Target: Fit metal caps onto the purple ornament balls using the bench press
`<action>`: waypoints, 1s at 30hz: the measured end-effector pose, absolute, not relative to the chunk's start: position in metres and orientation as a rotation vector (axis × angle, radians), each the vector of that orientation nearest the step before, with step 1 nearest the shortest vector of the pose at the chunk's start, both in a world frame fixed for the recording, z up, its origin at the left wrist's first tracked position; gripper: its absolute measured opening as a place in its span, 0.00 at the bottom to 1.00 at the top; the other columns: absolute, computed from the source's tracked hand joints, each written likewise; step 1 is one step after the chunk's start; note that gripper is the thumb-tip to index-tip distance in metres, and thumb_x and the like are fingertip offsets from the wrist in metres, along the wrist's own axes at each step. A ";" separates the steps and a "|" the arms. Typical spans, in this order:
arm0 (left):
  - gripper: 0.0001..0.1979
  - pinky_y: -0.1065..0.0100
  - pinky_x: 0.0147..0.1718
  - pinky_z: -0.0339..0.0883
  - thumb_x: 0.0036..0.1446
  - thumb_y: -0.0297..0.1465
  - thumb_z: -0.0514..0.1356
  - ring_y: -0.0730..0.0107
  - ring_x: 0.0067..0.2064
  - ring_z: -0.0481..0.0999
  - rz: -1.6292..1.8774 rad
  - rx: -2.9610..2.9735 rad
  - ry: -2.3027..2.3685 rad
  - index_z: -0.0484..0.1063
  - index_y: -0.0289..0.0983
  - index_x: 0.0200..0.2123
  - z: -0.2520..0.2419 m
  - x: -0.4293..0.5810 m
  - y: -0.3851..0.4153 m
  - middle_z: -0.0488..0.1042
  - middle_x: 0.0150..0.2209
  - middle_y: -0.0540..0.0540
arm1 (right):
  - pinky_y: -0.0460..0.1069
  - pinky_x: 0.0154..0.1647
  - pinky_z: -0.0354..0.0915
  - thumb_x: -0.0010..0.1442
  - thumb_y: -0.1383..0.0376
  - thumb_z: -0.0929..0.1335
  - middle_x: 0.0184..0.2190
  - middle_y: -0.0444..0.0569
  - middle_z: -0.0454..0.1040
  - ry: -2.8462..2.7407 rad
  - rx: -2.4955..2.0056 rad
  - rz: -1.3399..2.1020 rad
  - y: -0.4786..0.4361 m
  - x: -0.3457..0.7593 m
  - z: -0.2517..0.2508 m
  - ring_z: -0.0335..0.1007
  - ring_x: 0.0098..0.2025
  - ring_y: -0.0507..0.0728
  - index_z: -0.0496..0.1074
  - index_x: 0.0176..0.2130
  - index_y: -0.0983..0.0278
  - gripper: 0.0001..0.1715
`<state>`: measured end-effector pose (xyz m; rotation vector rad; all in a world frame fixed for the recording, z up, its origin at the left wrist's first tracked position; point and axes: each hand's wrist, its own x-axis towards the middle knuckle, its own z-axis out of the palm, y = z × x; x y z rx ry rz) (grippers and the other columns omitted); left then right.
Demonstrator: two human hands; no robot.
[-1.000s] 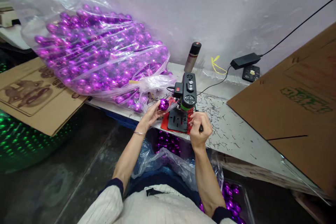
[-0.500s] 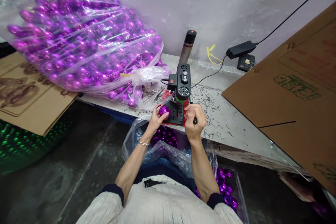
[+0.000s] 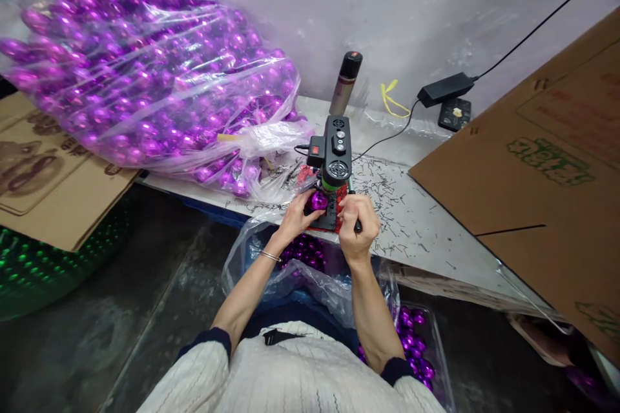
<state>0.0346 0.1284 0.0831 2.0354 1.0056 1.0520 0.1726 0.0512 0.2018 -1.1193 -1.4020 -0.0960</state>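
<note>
Between the thumb and fingers of my left hand [image 3: 296, 218] is a shiny purple ball [image 3: 318, 201]. It sits just under the head of a small black bench press [image 3: 338, 155], over the press's dark base plate. My right hand [image 3: 358, 222] is wrapped round the press's lever handle [image 3: 358, 227], whose black end shows below the fist. Many small dark pins [image 3: 387, 206] lie scattered on the white table around the press. Below the table edge, an open clear plastic bag [image 3: 242, 245] holds more purple balls [image 3: 307, 253].
A large clear bag of purple balls [image 3: 159, 77] fills the table's left. Behind the press stands a dark-capped bottle [image 3: 345, 82]. A power adapter [image 3: 445, 89] and cord lie near the wall. Cardboard [image 3: 533, 161] leans at right; a tub of purple balls [image 3: 411, 342] is below.
My left hand has carried the purple ball rightward and slightly up, from the plate's left side to beneath the press head. My right hand stays on the lever handle.
</note>
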 end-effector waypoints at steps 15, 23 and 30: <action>0.31 0.49 0.61 0.70 0.66 0.45 0.62 0.52 0.62 0.75 1.053 2.165 0.891 0.63 0.39 0.66 0.077 0.030 0.115 0.74 0.61 0.34 | 0.50 0.35 0.64 0.69 0.70 0.62 0.28 0.44 0.72 -1.411 -1.131 -0.114 0.050 0.174 0.200 0.70 0.31 0.53 0.67 0.29 0.60 0.16; 0.32 0.50 0.59 0.71 0.63 0.47 0.65 0.49 0.58 0.78 0.908 2.054 1.073 0.66 0.36 0.63 0.092 0.031 0.126 0.77 0.57 0.35 | 0.50 0.34 0.64 0.69 0.69 0.62 0.27 0.44 0.72 -1.408 -1.117 -0.117 0.052 0.175 0.204 0.70 0.31 0.52 0.67 0.28 0.60 0.17; 0.30 0.53 0.63 0.67 0.65 0.46 0.62 0.53 0.60 0.77 0.845 1.695 1.098 0.67 0.37 0.64 0.095 0.023 0.143 0.77 0.58 0.39 | 0.50 0.34 0.63 0.69 0.69 0.62 0.26 0.44 0.72 -1.411 -1.115 -0.106 0.052 0.175 0.207 0.70 0.31 0.52 0.67 0.28 0.60 0.17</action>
